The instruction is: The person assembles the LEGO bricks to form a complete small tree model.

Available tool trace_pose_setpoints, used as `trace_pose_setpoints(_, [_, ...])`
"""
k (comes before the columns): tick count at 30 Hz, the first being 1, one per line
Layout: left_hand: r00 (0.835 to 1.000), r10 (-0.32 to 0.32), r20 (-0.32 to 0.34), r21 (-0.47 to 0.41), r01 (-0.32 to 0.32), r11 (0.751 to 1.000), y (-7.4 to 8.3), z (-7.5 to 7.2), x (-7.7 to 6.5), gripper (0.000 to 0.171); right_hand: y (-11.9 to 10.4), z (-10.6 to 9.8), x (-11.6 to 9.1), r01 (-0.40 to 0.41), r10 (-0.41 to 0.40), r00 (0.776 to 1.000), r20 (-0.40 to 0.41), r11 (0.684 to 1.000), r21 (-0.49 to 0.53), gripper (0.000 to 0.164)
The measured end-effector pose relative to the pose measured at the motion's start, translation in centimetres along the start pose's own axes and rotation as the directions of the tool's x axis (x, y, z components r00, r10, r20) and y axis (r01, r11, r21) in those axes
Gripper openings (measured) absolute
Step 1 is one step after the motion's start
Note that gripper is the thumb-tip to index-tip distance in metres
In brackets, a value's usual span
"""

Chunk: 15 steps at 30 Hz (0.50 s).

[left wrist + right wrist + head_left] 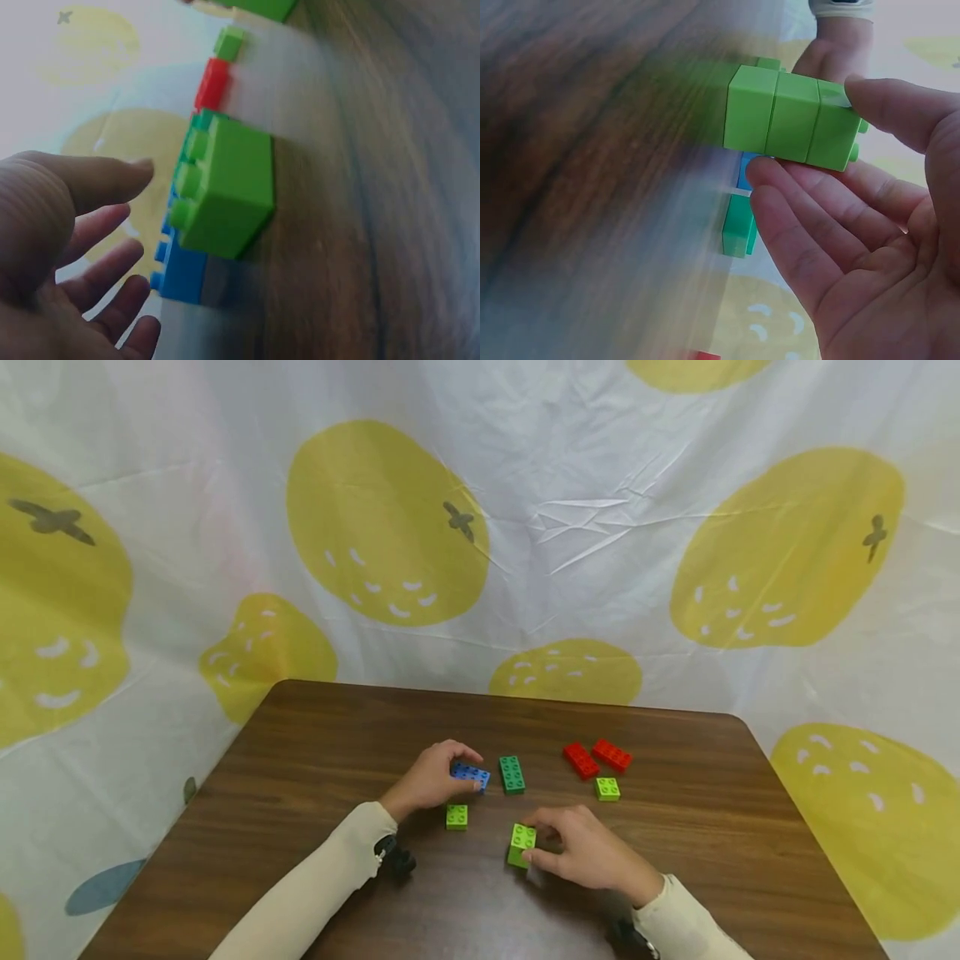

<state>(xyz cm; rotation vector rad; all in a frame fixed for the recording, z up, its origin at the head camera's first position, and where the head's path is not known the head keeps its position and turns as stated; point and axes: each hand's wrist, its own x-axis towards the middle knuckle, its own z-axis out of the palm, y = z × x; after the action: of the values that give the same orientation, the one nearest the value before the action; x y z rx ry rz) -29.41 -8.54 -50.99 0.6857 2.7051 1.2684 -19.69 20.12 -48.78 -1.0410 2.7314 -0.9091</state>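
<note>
My left hand reaches around a blue brick, thumb on the near side and fingers on the far side. In the left wrist view its fingers are spread, with a gap showing between them and the blue brick. A lime green brick sits just in front of that hand. My right hand holds an upright stack of lime green bricks between thumb and index finger. Three bricks make up this stack in the right wrist view, where the thumb touches the top one.
A dark green brick lies right of the blue one. Farther right are two red bricks and another lime green brick. All rest on a brown wooden table, with a lemon-patterned cloth hanging behind it.
</note>
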Motion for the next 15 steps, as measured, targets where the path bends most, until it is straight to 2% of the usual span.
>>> trace_pose_setpoints(4, [0.999,-0.021,0.045,0.029,0.02,0.999,-0.6,0.1,0.3,0.037,0.1,0.1,0.0,-0.011,0.011,1.0,0.014,1.0,0.017,0.036])
trace_pose_setpoints(8, [0.997,-0.017,0.076,0.046,0.014,0.999,-1.2,0.3,0.5,0.036,0.1,0.2,0.0,-0.021,0.021,1.0,0.02,0.999,0.026,0.035])
trace_pose_setpoints(15, [0.997,-0.012,0.081,0.063,0.007,0.998,-2.3,0.3,1.0,0.035,0.3,0.2,0.0,-0.011,0.011,1.0,0.014,1.0,0.027,0.034])
